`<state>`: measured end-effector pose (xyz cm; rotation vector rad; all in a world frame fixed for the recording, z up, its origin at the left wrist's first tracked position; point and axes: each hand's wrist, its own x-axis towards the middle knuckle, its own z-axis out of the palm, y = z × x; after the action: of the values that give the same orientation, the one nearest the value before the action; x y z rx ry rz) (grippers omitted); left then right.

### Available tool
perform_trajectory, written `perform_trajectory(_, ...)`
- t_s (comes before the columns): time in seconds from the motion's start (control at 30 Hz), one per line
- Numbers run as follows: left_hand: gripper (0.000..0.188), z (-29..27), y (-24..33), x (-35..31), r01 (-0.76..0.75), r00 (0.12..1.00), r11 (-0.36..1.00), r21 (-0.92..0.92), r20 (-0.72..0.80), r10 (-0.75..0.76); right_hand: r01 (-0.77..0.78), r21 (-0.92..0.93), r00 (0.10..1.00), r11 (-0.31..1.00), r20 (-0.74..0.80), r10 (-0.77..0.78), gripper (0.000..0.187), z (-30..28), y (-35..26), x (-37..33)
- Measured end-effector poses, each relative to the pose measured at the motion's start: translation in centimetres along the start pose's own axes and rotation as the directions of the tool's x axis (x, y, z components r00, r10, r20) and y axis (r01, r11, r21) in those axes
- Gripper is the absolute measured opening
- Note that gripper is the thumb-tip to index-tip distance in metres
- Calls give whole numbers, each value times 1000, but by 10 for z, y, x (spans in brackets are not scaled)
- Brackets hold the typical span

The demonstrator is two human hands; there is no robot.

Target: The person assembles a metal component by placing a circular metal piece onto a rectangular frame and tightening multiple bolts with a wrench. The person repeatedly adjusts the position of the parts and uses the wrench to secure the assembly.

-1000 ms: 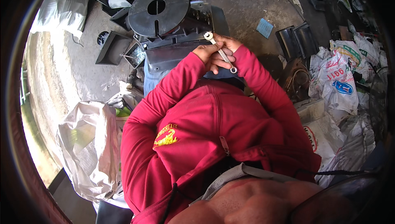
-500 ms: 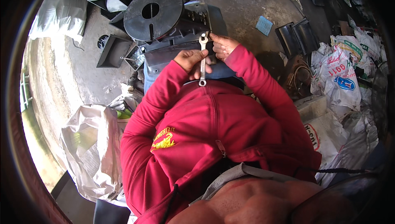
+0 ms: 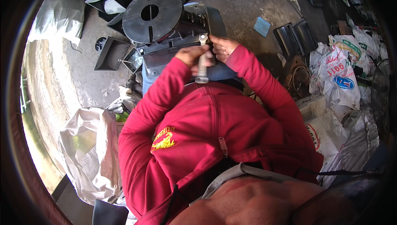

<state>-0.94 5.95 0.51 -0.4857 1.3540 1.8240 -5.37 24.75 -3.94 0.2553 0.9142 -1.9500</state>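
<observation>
A combination wrench [image 3: 202,65] is gripped around its shank by my left hand [image 3: 192,55]; its lower half is smeared by motion. The wrench's upper end lies over a bolt-like spot at the near right edge of a black machine part [image 3: 165,55]. Just right of that end, my right hand [image 3: 223,48] has its fingers curled, thumb and forefinger drawn together at the part's edge. Whatever they pinch is too small to make out. On top of the part is a round black slotted disc [image 3: 153,15] with a hole in its middle.
Left of the part stands a black angular bin [image 3: 112,54] beside a small tray of metal hardware [image 3: 134,61]. A white sack [image 3: 91,150] sits at my left; printed sacks [image 3: 337,70] pile up at right. A blue square piece [image 3: 262,26] and black panels [image 3: 293,39] lie on the floor.
The wrench has moved in my left hand and is now blurred, with its upper end slightly higher. My right hand stays nearly in place. The whole view has shifted a little left.
</observation>
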Motion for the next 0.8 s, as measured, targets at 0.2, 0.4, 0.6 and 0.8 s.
perform_trajectory(0.2,29,-12,-11,-13,-130,988,987,96,100,121,-11,30,999,999,-50,13,20,3,6,4)
perform_trajectory(0.4,36,11,-24,13,-109,984,980,-165,120,129,44,-27,998,999,-51,-45,26,-3,14,7)
perform_trajectory(0.6,41,25,-20,16,-135,979,965,-226,118,164,4,-84,1000,996,29,-1,26,14,2,-8)
perform_trajectory(0.8,28,-42,-16,-8,-236,967,971,-28,96,238,-4,21,994,1000,-106,6,19,11,5,-1)
